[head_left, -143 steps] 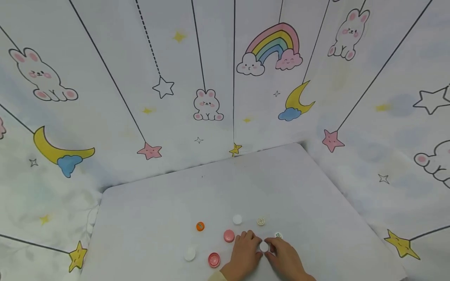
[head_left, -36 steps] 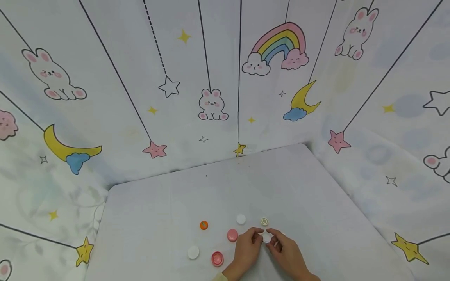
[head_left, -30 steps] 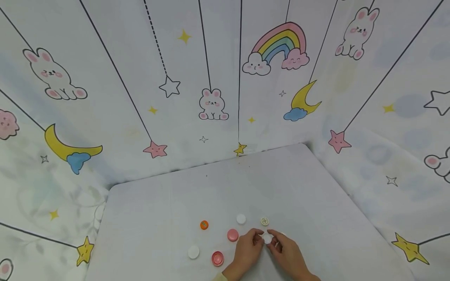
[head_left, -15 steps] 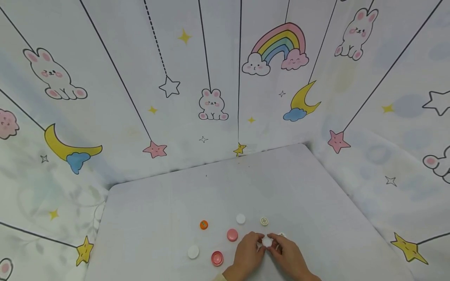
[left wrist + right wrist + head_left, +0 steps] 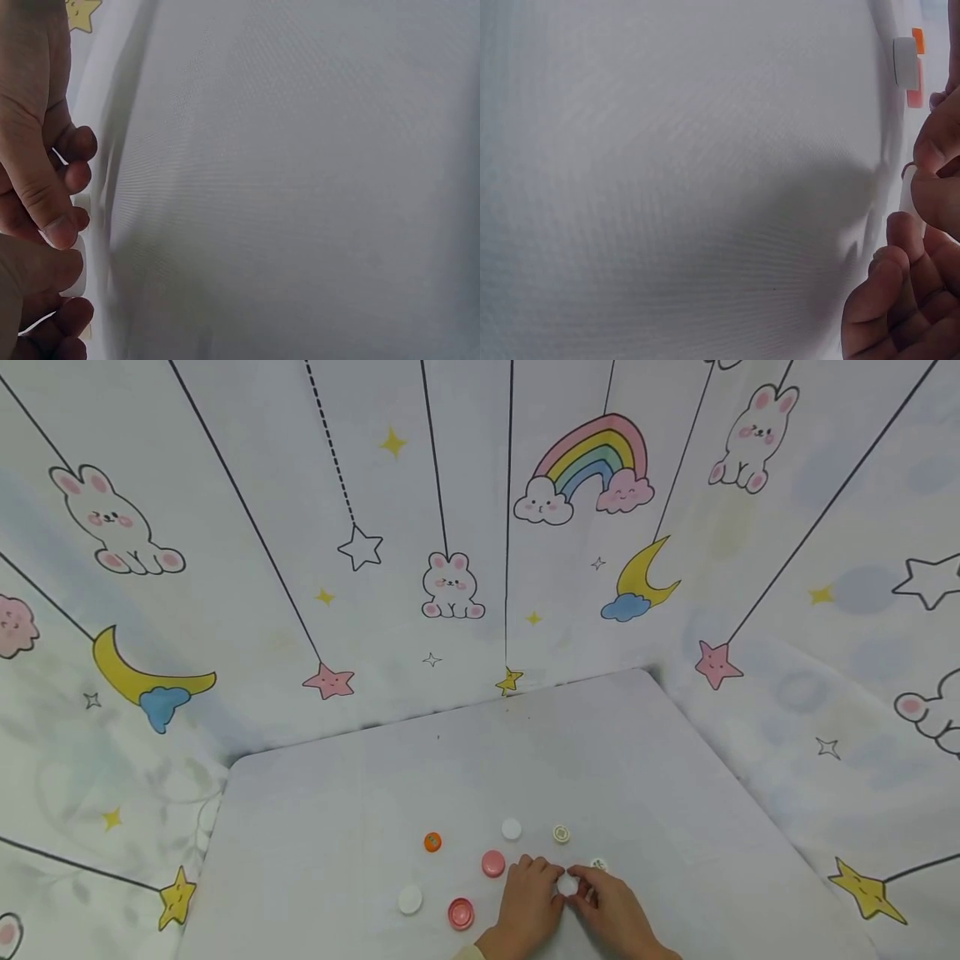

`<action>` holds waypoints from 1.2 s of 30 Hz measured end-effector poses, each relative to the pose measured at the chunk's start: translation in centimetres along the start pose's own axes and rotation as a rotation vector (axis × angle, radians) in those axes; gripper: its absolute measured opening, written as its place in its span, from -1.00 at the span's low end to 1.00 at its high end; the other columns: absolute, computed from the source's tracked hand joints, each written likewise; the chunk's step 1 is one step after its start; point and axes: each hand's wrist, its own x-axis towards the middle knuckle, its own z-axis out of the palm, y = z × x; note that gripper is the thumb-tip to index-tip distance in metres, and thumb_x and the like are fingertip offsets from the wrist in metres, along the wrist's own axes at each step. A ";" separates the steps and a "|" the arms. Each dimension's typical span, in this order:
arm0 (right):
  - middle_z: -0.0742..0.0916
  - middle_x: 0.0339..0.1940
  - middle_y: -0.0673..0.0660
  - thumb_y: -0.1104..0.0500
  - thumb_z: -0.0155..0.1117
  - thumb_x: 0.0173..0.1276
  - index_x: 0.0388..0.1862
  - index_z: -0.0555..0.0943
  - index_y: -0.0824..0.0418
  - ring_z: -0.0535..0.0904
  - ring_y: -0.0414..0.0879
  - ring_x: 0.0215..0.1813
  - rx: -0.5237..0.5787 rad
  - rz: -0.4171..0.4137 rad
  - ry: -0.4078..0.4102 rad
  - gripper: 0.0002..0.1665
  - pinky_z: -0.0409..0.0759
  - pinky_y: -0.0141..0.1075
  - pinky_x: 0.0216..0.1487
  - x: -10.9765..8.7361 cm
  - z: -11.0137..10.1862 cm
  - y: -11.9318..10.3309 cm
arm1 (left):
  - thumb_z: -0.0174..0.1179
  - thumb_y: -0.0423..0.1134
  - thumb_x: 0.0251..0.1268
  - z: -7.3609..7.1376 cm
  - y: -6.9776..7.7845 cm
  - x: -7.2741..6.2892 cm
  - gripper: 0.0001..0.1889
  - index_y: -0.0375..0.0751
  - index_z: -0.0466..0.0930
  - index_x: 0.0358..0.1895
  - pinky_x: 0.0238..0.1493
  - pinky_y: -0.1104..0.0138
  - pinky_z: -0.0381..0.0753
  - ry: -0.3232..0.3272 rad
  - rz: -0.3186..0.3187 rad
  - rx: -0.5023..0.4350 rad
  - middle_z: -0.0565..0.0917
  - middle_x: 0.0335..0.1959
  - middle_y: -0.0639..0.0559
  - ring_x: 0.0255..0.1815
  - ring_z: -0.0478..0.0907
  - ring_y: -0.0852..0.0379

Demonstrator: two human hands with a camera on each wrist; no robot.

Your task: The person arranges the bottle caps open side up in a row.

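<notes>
A small white bottle cap (image 5: 567, 885) is held between both hands near the table's front. My left hand (image 5: 527, 906) pinches its left side with thumb and index finger. On the opposite side, the thumb and index finger of my right hand (image 5: 613, 910) grip it. In the left wrist view the white cap (image 5: 78, 274) shows between the two thumbs, partly covered. Just behind the right hand lies a white cap with a dark mark (image 5: 597, 864), half hidden. A pink cap (image 5: 492, 863) sits close to the left hand's knuckles.
Several other caps lie on the white table (image 5: 315, 827): an orange one (image 5: 432, 842), a white one (image 5: 512, 829), a cream ringed one (image 5: 561, 834), another white one (image 5: 410, 900) and a red one showing its inside (image 5: 461, 914). A patterned cloth backdrop (image 5: 247, 635) rises behind the table.
Both hands, with the white cap between them, have come slightly nearer the table's front. The marked cap behind the right hand shows more than a second ago. Other caps stay put.
</notes>
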 end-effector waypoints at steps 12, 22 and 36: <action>0.52 -0.51 -0.26 0.23 0.45 0.14 -0.01 0.66 0.16 0.35 -0.43 -0.49 -0.011 0.036 -0.087 -0.61 0.41 -0.44 -0.45 -0.2 0.2 -0.1 | 0.41 -0.11 0.06 0.4 -0.1 -0.2 -0.72 0.05 0.71 -0.11 -0.32 0.37 0.23 -0.013 0.023 0.036 0.55 -0.35 0.23 -0.29 0.32 0.25; 0.50 -0.52 -0.26 0.20 0.43 0.17 0.01 0.66 0.15 0.34 -0.42 -0.49 -0.030 0.065 -0.112 -0.61 0.39 -0.45 -0.45 -0.2 0.3 -0.2 | 0.42 -0.11 0.05 0.4 -0.1 -0.2 -0.71 0.04 0.71 -0.11 -0.35 0.39 0.20 -0.008 0.032 0.052 0.54 -0.36 0.21 -0.31 0.32 0.24; 0.52 -0.49 -0.27 0.21 0.45 0.16 0.02 0.66 0.15 0.36 -0.43 -0.48 -0.035 0.059 -0.038 -0.60 0.42 -0.44 -0.42 -0.1 -0.5 -0.2 | 0.40 0.01 0.07 0.6 0.1 -0.2 -0.66 0.03 0.68 -0.07 -0.30 0.37 0.25 0.026 0.036 0.056 0.55 -0.30 0.21 -0.28 0.33 0.23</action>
